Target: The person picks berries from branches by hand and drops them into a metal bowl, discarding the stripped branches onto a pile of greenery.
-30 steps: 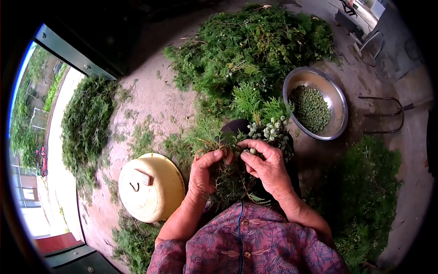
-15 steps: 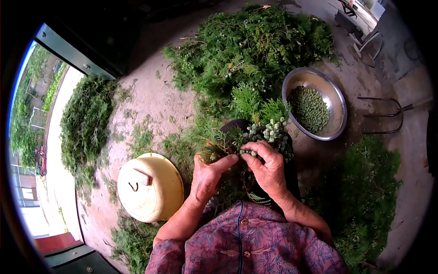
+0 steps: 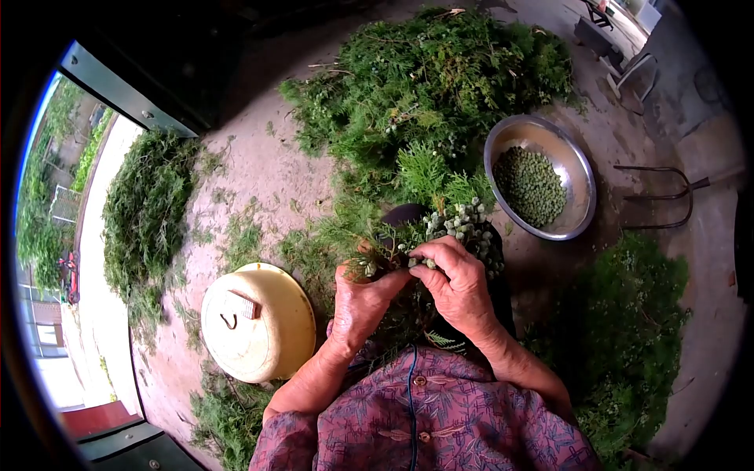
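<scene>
My left hand [image 3: 360,306] is closed around a leafy evergreen sprig [image 3: 361,269] above my lap. Its thumb points toward my right hand [image 3: 457,284], whose thumb and fingers are pinched together at the sprig's end on small green cones. The fingertips of both hands nearly meet. Just beyond the right hand, a cluster of pale green cones [image 3: 463,221] on a branch rests over my lap. To the upper right stands a steel bowl [image 3: 577,161] with many loose green cones [image 3: 530,188] in it.
A big heap of cut evergreen branches [image 3: 440,78] lies ahead, a smaller heap [image 3: 149,212] at left, more greenery [image 3: 620,330] at right. An upturned yellow basin [image 3: 271,337] sits left of my arm. A metal fork head [image 3: 691,188] lies beyond the bowl.
My hands have shifted slightly, and the left wrist has turned a little. The right hand stays pinched by the sprig. The bowl and heaps look the same.
</scene>
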The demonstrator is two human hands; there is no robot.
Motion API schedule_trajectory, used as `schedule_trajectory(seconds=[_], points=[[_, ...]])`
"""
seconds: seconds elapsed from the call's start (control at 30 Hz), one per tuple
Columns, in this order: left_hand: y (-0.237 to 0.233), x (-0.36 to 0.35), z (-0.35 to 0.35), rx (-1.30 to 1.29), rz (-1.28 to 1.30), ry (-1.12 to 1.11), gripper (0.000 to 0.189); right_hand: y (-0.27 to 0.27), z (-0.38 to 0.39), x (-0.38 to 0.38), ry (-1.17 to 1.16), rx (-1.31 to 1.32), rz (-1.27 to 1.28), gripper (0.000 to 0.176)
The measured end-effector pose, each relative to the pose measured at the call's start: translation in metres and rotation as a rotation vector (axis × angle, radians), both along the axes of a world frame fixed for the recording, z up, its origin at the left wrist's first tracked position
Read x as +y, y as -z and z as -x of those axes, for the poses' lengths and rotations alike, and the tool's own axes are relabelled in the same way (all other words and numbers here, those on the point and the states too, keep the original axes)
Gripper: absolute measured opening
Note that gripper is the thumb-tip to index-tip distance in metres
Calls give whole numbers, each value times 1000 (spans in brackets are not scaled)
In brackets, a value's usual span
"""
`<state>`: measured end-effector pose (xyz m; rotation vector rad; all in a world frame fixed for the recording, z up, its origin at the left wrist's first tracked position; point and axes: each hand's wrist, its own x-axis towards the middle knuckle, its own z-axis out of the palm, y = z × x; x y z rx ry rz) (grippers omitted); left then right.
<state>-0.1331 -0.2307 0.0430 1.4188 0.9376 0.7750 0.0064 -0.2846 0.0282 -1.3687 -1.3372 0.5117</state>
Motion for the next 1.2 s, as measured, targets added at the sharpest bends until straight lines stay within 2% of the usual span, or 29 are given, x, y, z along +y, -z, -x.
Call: schedule_trajectory(seconds=[0.07, 0.1, 0.2, 0.23, 0.27, 0.4, 0.43, 0.5, 0.53, 0.63, 0.73, 0.83, 1.0, 1.13, 1.2], points=[[-2, 1, -1, -2, 126, -50, 12, -1, 2, -1, 18, -18, 41, 28], [-5, 1, -3, -33, 195, -63, 13, 0, 1, 0, -9, 8, 25, 22], [-10, 1, -4, -118, 356, -102, 14, -6, -5, -8, -132, 689, 470, 16], [-9, 2, -4, -139, 379, -108, 13, -2, -4, -9, -191, 977, 374, 17], [-6, 2, -4, -161, 403, -112, 13, -1, -8, -9, -217, 1073, 355, 17], [0, 4, 0, -244, 533, -102, 12, -5, -17, -10, -200, 1314, 308, 17], [-7, 3, -5, -227, 546, -160, 3, -1, -19, -10, -235, 1386, 283, 16], [-9, 4, -3, -139, 546, -157, 4, 3, -23, -10, -316, 1530, 230, 18], [-9, 5, -2, -94, 547, -153, 5, 4, -23, -10, -337, 1555, 217, 18], [-1, 4, 4, 113, 112, -57, 7, 3, -22, -11, -379, 1613, 200, 23], [-9, 12, 3, 37, 504, -126, 9, 6, -18, -9, -449, 1641, 152, 26], [-7, 9, 5, 13, 395, -153, 9, -1, -13, -8, -392, 1549, 187, 18], [-4, 12, 13, -9, 512, -114, 8, -6, -14, -9, -260, 1437, 289, 14], [0, 13, 14, 8, 478, -131, 7, -6, -10, -9, -259, 1315, 287, 13], [8, 12, 17, -66, 538, -170, 10, -5, -9, -10, -261, 1263, 312, 12]])
